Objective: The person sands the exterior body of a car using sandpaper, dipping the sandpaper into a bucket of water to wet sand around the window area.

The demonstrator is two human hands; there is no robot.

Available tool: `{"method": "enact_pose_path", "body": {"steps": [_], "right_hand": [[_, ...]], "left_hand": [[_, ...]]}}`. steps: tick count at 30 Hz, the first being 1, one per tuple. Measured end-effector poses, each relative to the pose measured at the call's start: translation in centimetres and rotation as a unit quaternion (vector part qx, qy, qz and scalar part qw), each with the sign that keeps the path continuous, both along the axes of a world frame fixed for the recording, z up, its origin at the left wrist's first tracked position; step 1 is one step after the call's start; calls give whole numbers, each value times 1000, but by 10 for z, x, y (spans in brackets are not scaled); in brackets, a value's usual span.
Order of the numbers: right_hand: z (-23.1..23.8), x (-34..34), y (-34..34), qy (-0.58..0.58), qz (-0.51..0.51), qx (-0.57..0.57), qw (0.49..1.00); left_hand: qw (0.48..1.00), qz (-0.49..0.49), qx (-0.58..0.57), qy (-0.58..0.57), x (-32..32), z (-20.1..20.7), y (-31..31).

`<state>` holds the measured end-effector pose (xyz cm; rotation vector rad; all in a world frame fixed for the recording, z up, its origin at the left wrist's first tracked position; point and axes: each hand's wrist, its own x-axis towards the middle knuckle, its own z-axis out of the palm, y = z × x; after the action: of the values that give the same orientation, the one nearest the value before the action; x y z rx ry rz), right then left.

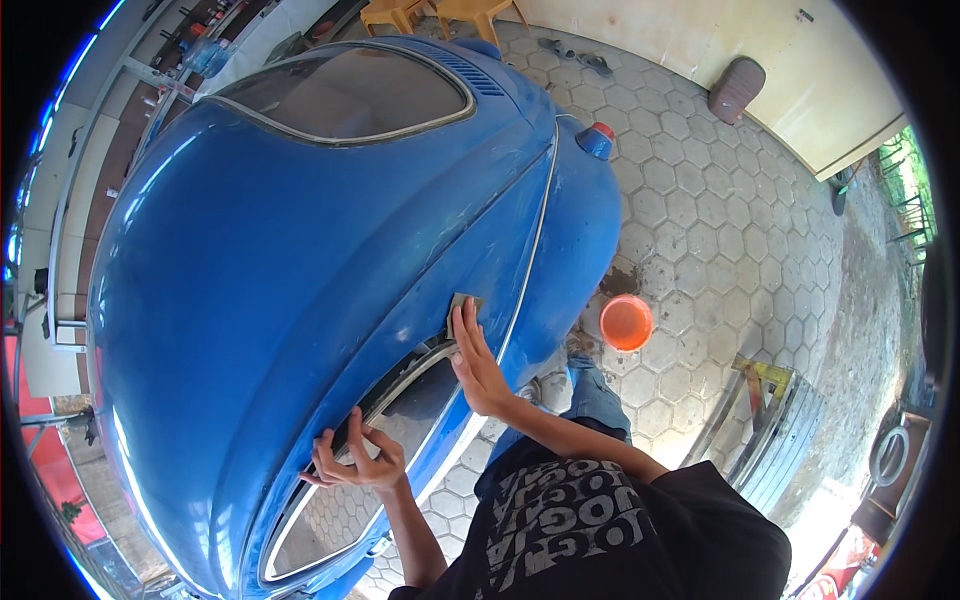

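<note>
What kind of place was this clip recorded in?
Probably an outdoor yard of a small car repair or paint workshop. A blue car body stands on hexagonal paving; the right hand presses a small grey sanding pad to the panel, and an orange bucket sits nearby.

Orange bucket (626, 322) on hexagonal paving (700, 220) right of centre, brown cushion (737, 89) against cream wall (700, 40) upper right, yellow stools (440, 14) top centre, metal ladder (770, 430) lower right.
</note>
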<state>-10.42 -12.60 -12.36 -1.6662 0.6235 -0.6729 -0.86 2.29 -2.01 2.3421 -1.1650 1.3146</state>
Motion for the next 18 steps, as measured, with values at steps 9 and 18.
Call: {"method": "enact_pose_path", "body": {"steps": [9, 18], "right_hand": [[7, -8, 3, -13, 10, -57, 998], [3, -4, 10, 4, -27, -68, 997]], "left_hand": [[997, -2, -53, -57, 14, -15, -4], [996, -10, -71, -50, 13, -16, -6]]}}
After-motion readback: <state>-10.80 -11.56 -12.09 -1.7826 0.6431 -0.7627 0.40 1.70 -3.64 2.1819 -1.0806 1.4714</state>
